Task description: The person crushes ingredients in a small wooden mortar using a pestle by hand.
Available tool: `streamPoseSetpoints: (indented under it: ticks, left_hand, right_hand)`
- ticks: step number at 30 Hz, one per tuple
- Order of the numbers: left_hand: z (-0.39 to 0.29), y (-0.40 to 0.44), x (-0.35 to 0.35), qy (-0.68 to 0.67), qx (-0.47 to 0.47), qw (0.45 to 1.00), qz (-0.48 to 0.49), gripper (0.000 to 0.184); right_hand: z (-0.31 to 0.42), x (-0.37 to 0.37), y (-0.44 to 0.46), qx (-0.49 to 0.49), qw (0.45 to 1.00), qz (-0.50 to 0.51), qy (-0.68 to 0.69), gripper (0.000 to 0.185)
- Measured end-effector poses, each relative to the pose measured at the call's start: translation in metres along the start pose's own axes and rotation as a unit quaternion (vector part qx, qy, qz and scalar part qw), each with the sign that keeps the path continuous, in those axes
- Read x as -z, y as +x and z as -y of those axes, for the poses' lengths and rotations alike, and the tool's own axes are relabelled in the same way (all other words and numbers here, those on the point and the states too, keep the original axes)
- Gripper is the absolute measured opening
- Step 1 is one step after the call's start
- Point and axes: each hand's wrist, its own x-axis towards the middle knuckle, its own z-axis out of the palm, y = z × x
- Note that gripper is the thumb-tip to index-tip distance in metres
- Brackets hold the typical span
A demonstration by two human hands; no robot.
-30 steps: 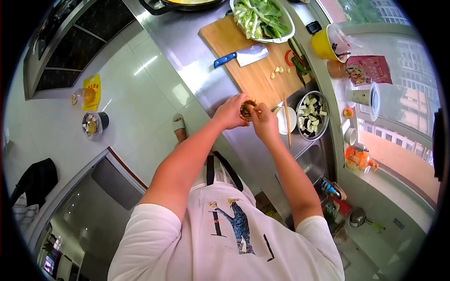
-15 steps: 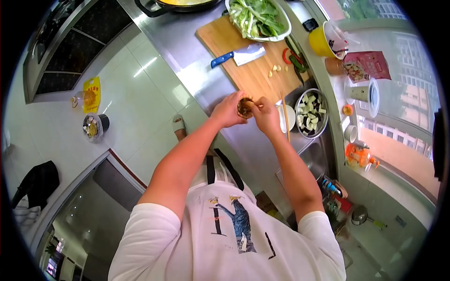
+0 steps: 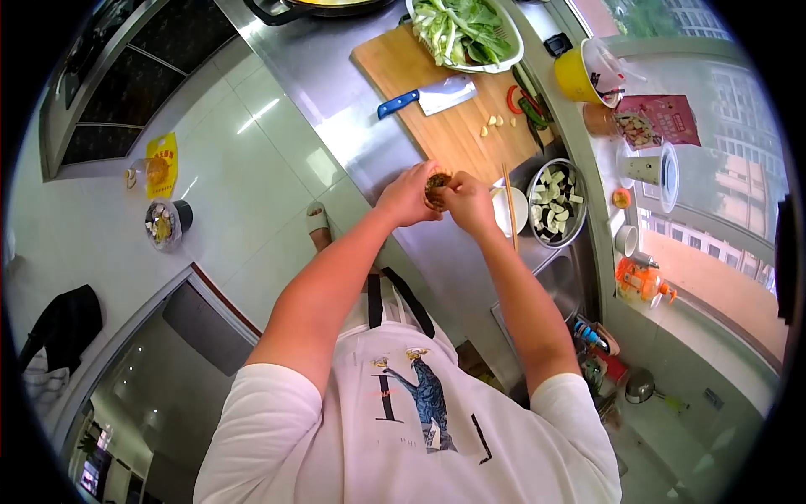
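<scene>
My left hand is wrapped round a small, round, brown cup-like container, its mouth tilted toward me and its inside dark. At that mouth my right hand is closed, fingertips at the opening; what they pinch is hidden. Both hands are over the counter at the near edge of the wooden cutting board. On the board lie a blue-handled cleaver and a few garlic cloves. Beside my right hand, chopsticks rest across a white bowl.
A metal bowl of cut eggplant stands right of the white bowl. Peppers lie at the board's right edge. Behind are a basket of greens and a black pan. The sink is at the right.
My right fingers have shifted slightly left, closer over the container's mouth; a wood-coloured piece seen between them before is now hidden. My left hand keeps its hold.
</scene>
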Motion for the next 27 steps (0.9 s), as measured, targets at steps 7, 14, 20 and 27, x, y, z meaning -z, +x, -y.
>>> streamPoseSetpoints:
  ticks: [7, 14, 20, 27]
  left_hand:
    - [0.006, 0.003, -0.002, 0.003, -0.014, 1.0, -0.011, 0.103]
    - [0.012, 0.007, -0.01, 0.003, -0.019, 1.0, -0.003, 0.102]
    - [0.01, 0.012, 0.0, 0.015, -0.004, 1.0, -0.005, 0.105]
    - [0.011, 0.002, -0.007, -0.011, -0.039, 0.999, -0.024, 0.101]
  right_hand:
    - [0.026, 0.021, 0.006, -0.045, 0.999, 0.028, -0.009, 0.02]
    - [0.005, 0.015, 0.013, -0.027, 0.999, 0.028, -0.007, 0.02]
    - [0.008, -0.007, 0.019, -0.052, 0.998, 0.009, -0.016, 0.031]
    - [0.0, -0.013, 0.001, -0.007, 0.998, -0.06, -0.034, 0.02]
